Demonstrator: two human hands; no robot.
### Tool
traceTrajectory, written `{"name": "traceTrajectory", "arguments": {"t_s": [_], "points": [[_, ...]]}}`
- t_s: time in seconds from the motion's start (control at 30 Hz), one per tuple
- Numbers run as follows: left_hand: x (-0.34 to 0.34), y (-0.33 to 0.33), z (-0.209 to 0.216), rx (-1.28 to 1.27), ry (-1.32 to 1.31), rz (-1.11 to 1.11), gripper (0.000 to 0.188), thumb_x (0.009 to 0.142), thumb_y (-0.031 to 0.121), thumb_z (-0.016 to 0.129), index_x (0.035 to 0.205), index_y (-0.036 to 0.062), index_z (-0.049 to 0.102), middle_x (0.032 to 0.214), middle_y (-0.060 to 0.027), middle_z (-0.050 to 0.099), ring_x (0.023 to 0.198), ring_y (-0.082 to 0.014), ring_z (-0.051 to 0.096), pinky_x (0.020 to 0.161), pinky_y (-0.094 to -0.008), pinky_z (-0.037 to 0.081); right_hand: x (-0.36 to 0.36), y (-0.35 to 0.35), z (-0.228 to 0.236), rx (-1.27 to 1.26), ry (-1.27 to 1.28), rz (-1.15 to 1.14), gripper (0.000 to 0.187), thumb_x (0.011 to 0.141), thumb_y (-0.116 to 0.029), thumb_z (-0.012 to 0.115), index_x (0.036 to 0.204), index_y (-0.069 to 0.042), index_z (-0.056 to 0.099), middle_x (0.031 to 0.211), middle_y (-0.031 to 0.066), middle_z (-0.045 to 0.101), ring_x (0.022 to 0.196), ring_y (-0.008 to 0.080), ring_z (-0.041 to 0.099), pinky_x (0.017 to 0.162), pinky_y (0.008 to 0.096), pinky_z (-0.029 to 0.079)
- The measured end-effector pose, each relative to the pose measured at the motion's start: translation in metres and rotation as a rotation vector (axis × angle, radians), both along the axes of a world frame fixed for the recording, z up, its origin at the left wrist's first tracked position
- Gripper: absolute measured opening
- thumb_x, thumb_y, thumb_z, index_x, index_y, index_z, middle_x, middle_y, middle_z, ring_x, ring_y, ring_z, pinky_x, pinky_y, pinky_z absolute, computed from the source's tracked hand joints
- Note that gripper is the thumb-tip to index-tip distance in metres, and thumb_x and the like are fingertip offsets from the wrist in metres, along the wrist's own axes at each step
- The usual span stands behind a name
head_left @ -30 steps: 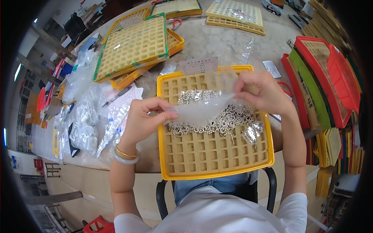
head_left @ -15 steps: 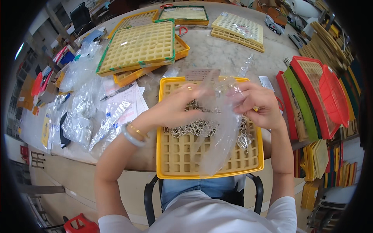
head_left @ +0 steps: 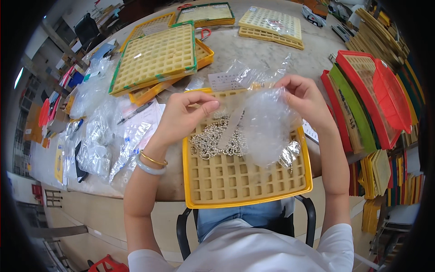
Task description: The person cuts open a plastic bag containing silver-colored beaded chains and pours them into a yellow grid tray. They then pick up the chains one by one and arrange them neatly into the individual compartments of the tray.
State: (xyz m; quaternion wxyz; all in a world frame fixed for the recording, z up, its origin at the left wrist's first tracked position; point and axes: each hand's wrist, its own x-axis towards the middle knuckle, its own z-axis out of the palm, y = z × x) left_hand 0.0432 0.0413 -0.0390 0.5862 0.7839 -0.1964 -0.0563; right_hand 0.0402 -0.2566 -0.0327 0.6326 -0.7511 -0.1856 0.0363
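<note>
A yellow-rimmed tray (head_left: 235, 203) with a beige grid of small square pockets lies before me. On it a pile of silver bead chains (head_left: 213, 138) is heaped at the left. Over the chains' right side hangs a cloudy clear plastic bag (head_left: 267, 127), pinched at its top right by my right hand (head_left: 306, 97). My left hand (head_left: 188, 111), closed thumb to finger, holds a filmy edge of this plastic above the chains. A small shiny clear packet (head_left: 290, 154) lies at the tray's right. The bag hides part of the pockets behind it.
Stacked grid trays (head_left: 156, 56) stand at the far left, more pale trays (head_left: 272, 25) farther back. Plastic bags (head_left: 97, 149) and papers with a pen (head_left: 136, 112) cover the left side. A printed slip (head_left: 224, 81) touches the tray's far edge. Red trays (head_left: 362, 99) stand at right.
My hands have moved apart, the left one leftward off the chains and the right one slightly up. The plastic bag now spreads wider and hangs higher, uncovering more of the chains.
</note>
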Motion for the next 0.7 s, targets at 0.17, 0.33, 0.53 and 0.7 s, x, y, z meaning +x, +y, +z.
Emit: {"name": "traceTrajectory", "arguments": {"t_s": [0.17, 0.33, 0.53, 0.7], "points": [[0.007, 0.002, -0.008, -0.172, 0.080, 0.020, 0.020, 0.097, 0.014, 0.057, 0.112, 0.0006, 0.059, 0.080, -0.0032, 0.066, 0.075, -0.0098, 0.063, 0.066, -0.0257, 0.054, 0.000, -0.001, 0.001, 0.062, 0.204, -0.008, 0.014, 0.092, -0.012, 0.059, 0.098, 0.000, 0.065, 0.084, -0.0012, 0.064, 0.076, 0.0032, 0.057, 0.067, 0.0219, 0.046], [-0.002, -0.012, -0.007, -0.280, 0.120, -0.106, 0.058, 0.096, 0.023, 0.059, 0.145, 0.0055, 0.031, 0.116, -0.0114, 0.060, 0.095, -0.0134, 0.062, 0.079, -0.0242, 0.050, -0.004, 0.026, -0.002, -0.209, 0.018, -0.108, 0.018, 0.089, -0.017, 0.063, 0.096, -0.001, 0.066, 0.072, 0.0051, 0.065, 0.068, 0.0124, 0.061, 0.062, 0.0282, 0.048], [-0.040, -0.046, 0.005, 0.009, -0.200, -0.175, 0.073, 0.084, 0.005, 0.067, 0.147, 0.0081, 0.031, 0.134, -0.0124, 0.050, 0.118, -0.0187, 0.052, 0.098, -0.0328, 0.044, -0.015, 0.061, 0.008, -0.288, -0.356, 0.016, 0.028, 0.083, -0.023, 0.068, 0.092, 0.003, 0.068, 0.080, 0.0159, 0.068, 0.072, 0.0227, 0.065, 0.068, 0.0340, 0.051], [-0.018, -0.015, 0.006, -0.055, -0.127, -0.141, 0.050, 0.089, 0.005, 0.065, 0.135, 0.0036, 0.048, 0.122, -0.0095, 0.060, 0.108, -0.0163, 0.059, 0.092, -0.0296, 0.048, 0.003, 0.045, 0.034, -0.245, -0.028, 0.166, 0.033, 0.086, -0.029, 0.070, 0.098, 0.001, 0.071, 0.078, 0.0064, 0.067, 0.068, 0.0130, 0.061, 0.062, 0.0268, 0.047]]}}
